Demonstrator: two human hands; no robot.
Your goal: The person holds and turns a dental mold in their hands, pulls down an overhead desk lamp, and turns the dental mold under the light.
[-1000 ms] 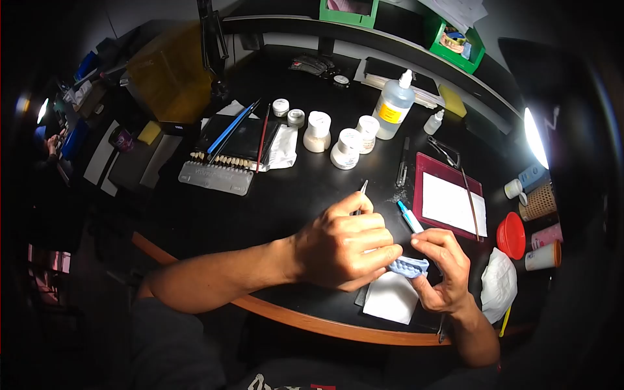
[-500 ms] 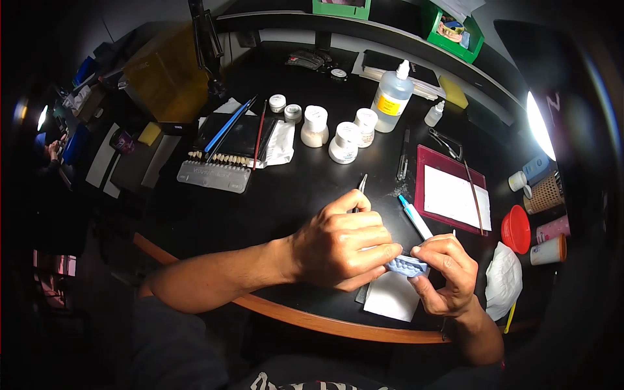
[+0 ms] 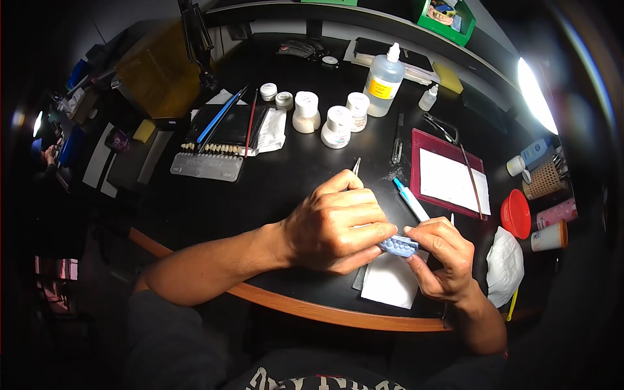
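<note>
My left hand (image 3: 338,227) is closed around a thin metal instrument (image 3: 356,166) whose tip sticks out above the fingers, and its fingertips also touch a small blue dental model (image 3: 398,245). My right hand (image 3: 441,260) pinches that blue model from the right side, and a white and blue pen-like tool (image 3: 409,199) runs up from between its fingers. Both hands hover over a white paper square (image 3: 390,283) near the table's front edge.
A tooth shade guide (image 3: 207,161), brushes (image 3: 221,117), white jars (image 3: 337,127) and a liquid bottle (image 3: 383,80) stand behind the hands. A red tray with white paper (image 3: 450,179), a red bowl (image 3: 515,214), cups (image 3: 548,237) and a crumpled tissue (image 3: 504,266) lie to the right.
The blue model has turned in my fingers, so its flat side now shows. Both hands have shifted slightly up the picture as my head moved.
</note>
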